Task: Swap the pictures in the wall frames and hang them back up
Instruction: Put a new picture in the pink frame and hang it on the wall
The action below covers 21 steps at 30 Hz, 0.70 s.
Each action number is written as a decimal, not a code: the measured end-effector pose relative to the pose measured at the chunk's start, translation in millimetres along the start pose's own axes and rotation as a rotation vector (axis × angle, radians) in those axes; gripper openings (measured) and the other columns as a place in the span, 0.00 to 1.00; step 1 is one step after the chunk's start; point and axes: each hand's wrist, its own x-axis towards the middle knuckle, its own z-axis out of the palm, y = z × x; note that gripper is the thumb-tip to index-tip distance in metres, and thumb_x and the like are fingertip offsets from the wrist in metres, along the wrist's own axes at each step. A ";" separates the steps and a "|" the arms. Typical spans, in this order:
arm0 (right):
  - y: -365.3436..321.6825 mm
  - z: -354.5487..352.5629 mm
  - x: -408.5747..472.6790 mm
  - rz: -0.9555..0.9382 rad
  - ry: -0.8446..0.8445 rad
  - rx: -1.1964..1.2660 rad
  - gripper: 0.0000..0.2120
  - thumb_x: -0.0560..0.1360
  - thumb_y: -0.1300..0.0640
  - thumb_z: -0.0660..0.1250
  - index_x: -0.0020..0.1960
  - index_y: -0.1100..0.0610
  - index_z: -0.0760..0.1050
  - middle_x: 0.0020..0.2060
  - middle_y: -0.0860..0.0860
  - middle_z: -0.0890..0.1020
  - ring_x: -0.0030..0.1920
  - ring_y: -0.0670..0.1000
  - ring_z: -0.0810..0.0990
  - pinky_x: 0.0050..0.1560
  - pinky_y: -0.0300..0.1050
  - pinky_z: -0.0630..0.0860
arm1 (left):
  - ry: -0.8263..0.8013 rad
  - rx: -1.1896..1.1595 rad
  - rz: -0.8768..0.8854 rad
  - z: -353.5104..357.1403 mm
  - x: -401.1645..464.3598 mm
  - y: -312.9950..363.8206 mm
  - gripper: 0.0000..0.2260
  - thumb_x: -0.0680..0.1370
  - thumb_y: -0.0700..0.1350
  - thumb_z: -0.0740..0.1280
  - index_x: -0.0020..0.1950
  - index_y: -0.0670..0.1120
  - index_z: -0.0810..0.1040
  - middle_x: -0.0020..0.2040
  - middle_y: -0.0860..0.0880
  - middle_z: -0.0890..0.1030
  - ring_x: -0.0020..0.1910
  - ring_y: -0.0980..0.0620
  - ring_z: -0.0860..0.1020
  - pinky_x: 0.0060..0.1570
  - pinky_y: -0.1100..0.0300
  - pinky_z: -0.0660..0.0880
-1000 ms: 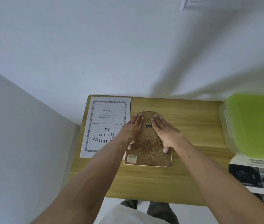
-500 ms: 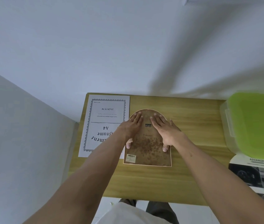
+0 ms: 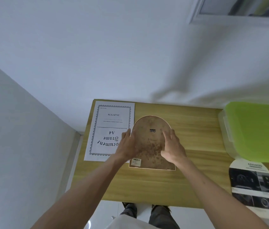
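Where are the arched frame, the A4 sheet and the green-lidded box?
arched frame (image 3: 148, 142): head view, on its brown backing board.
A4 sheet (image 3: 112, 119): head view, on its printed middle.
green-lidded box (image 3: 259, 129): head view, on its lid.

A wooden table (image 3: 196, 134) is standing against a white wall (image 3: 97, 55), its far edge touching the wall and its left end sitting near a corner where a second pale wall (image 3: 15, 146) is running toward the camera. At the right end of the table, a clear plastic storage box (image 3: 224, 129) is resting with a bright green lid (image 3: 259, 129) covering it. Below the near edge of the table, a pale glossy floor (image 3: 107, 210) is showing, with the person's dark trouser legs (image 3: 160, 215) standing on it. Light and soft grey shadows are falling diagonally across the wall above the table.
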 end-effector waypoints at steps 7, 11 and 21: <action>7.3 1.1 -1.7 0.326 0.159 0.549 0.19 0.73 0.60 0.64 0.64 0.57 0.73 0.56 0.55 0.80 0.50 0.57 0.80 0.45 0.49 0.78 | 0.153 -0.495 -0.183 -18.0 -13.0 28.2 0.20 0.71 0.45 0.65 0.63 0.45 0.74 0.54 0.46 0.80 0.51 0.43 0.79 0.49 0.48 0.78; 15.7 -6.9 -7.5 0.413 0.215 0.759 0.16 0.73 0.59 0.69 0.60 0.56 0.75 0.51 0.52 0.81 0.50 0.57 0.79 0.52 0.52 0.79 | 0.183 -0.723 -0.256 -23.0 -12.6 27.2 0.27 0.73 0.34 0.67 0.72 0.46 0.69 0.60 0.55 0.75 0.53 0.56 0.74 0.46 0.61 0.73; 37.2 -41.4 -22.9 0.314 0.304 1.030 0.21 0.73 0.61 0.74 0.65 0.54 0.76 0.52 0.49 0.85 0.51 0.52 0.84 0.54 0.53 0.80 | 0.134 -0.843 -0.190 -43.5 -9.5 40.4 0.18 0.68 0.39 0.75 0.57 0.49 0.84 0.48 0.50 0.86 0.46 0.49 0.85 0.42 0.61 0.80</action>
